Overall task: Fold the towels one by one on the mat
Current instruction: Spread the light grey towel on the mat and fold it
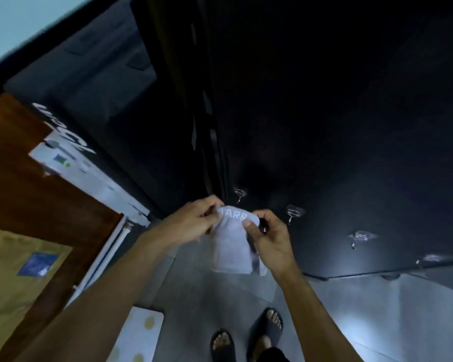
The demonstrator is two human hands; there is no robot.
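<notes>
At the far left of the frame is a brown wooden door. Below it, in the lower left, is a tan board with a blue sticker on it. Next to the door sits a white box with a small green screen. Above it is a big black case with white letters on its side.

At the bottom, a bit left of the middle, lies the mat. It is white with yellow dots and it lies flat on the gray floor.

In the middle of the frame a person holds up a small light towel. It has the letters "ARS" near its top edge. The towel hangs down in the air, above the floor and not on the mat. The left hand pinches the top left corner, so its grip is closed on the towel. The right hand pinches the top right corner, with the thumb on the front, so that grip is closed on the towel too.

Below the towel are two feet in black sandals.

Behind the hands is a dark wall. A row of clear hooks runs along it toward the lower right.
</notes>
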